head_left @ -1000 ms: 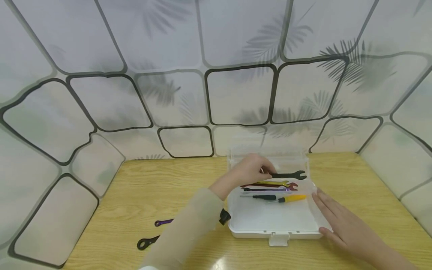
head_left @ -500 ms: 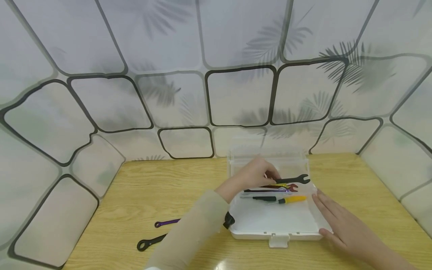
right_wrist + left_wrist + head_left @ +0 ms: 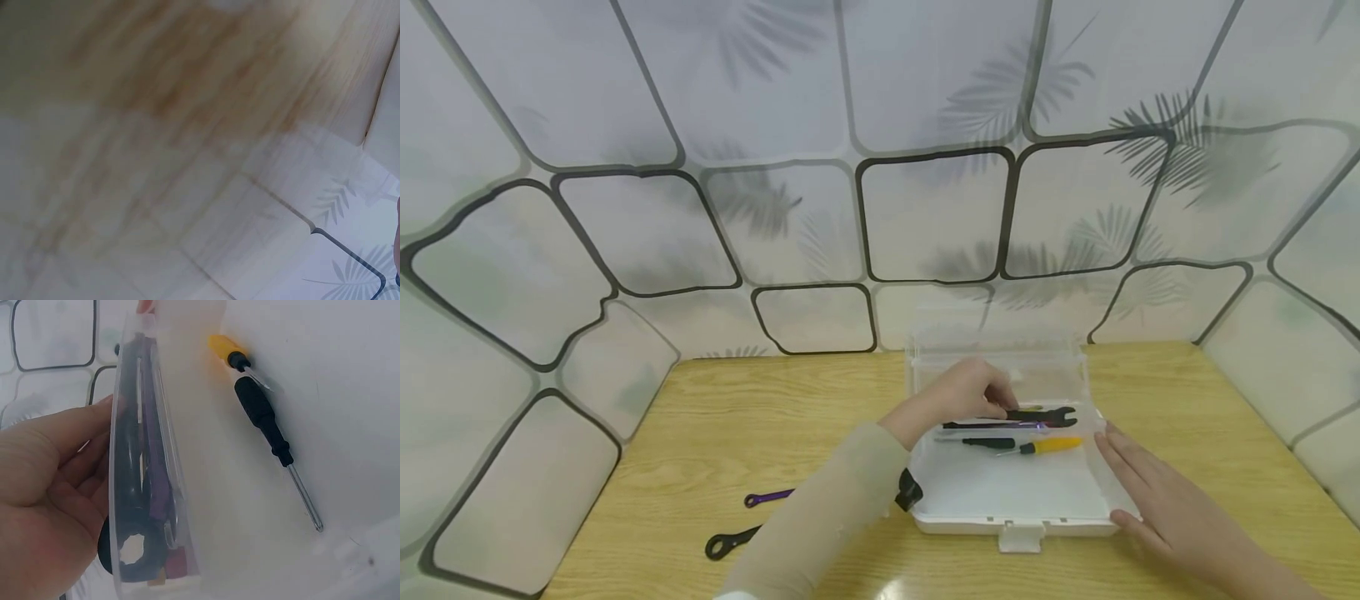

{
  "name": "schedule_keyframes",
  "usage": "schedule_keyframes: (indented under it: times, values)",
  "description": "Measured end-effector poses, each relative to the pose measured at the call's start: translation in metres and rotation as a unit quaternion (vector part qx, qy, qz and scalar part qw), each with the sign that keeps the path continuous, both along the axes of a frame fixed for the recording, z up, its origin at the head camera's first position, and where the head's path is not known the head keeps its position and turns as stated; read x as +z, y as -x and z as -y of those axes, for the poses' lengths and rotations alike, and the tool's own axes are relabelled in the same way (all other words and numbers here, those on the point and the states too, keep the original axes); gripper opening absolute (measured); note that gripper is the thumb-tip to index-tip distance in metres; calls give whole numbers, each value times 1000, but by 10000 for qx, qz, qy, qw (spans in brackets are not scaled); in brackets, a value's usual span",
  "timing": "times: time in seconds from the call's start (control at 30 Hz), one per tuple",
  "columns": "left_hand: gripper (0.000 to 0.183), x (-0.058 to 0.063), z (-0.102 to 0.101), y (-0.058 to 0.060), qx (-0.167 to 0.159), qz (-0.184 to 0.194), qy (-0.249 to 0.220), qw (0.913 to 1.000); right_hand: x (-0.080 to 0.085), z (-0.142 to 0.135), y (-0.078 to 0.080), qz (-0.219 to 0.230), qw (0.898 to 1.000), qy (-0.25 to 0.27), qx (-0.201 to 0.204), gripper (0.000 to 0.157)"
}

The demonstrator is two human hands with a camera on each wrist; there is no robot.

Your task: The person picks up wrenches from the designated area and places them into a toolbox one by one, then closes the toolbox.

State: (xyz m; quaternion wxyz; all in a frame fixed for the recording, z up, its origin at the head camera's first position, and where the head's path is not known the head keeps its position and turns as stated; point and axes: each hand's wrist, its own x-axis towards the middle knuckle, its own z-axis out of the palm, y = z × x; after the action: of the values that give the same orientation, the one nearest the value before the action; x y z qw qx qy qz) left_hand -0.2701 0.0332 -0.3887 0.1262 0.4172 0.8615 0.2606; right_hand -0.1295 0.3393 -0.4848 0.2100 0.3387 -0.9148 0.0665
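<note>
Pinching a black wrench (image 3: 1047,416) in the left grip (image 3: 964,392), at the rear compartment of an open white case (image 3: 1015,493), beside a purple wrench (image 3: 157,487). Resting the right grip (image 3: 1172,504), spread and straight-fingered, against the case's right side, with a black screwdriver (image 3: 991,443) and a yellow screwdriver (image 3: 1054,445) in the front section and, leftward on the worktop (image 3: 805,400), a ring-ended spanner (image 3: 733,540).
</note>
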Motion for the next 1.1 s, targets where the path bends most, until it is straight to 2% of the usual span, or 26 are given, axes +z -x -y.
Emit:
schedule_keyframes:
  times: [0.33,0.83,1.1]
  values:
    - [15,-3,4,3,312,-86,-40,9995,0,0,-3,45,9998,-107,-157,99]
    - [14,2,28,0,318,-30,-312,9990,-1,-1,-2,-13,10000,-6,-21,97]
    - [16,3,47,-1,629,323,-627,9955,-1,0,-1,-57,10000,-35,-6,98]
